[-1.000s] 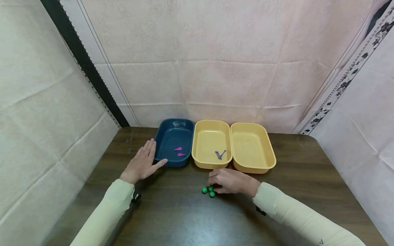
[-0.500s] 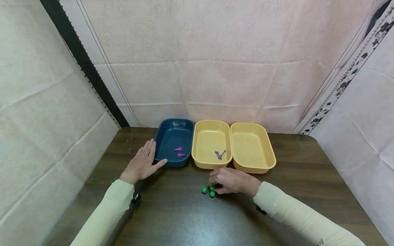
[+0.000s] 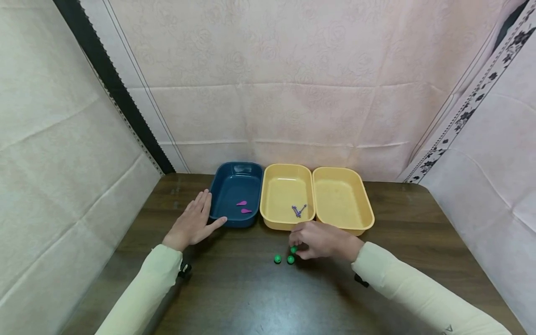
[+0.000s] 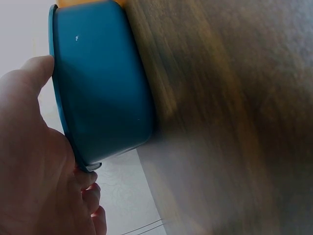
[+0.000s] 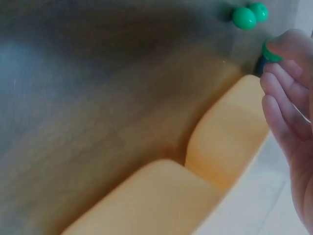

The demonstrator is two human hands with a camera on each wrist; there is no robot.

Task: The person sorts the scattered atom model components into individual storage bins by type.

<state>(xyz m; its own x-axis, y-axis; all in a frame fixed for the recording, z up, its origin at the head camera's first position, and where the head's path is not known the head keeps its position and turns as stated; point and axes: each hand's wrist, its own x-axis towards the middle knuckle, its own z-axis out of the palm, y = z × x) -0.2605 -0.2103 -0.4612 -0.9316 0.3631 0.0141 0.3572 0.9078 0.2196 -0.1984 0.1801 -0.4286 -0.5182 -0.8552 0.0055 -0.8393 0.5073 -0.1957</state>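
Note:
My right hand [image 3: 320, 239] pinches a green ball [image 5: 270, 50] between thumb and fingers, in front of the middle yellow bin [image 3: 274, 223]. Two more green balls lie on the table close by: one [image 3: 291, 259] just below the held ball, the other [image 3: 278, 258] a little to its left. At the left, my other hand [image 3: 194, 221] rests on the near left corner of the blue bin [image 3: 236, 184], fingers straight and thumb spread along the rim. In the left wrist view the thumb and palm lie against that rim.
Two small magenta pieces [image 3: 246, 211] lie inside the blue bin. Several small purple pieces [image 3: 298, 211] sit in the middle yellow bin. The right yellow bin [image 3: 343, 195] stands beside it. Pale cloth [image 3: 268, 111] hangs behind and along both sides of the brown wooden table [image 3: 234, 288].
My right hand has lifted one green ball and moved slightly right and toward the bins. Another ball has shifted slightly. The left hand stays put on the blue bin.

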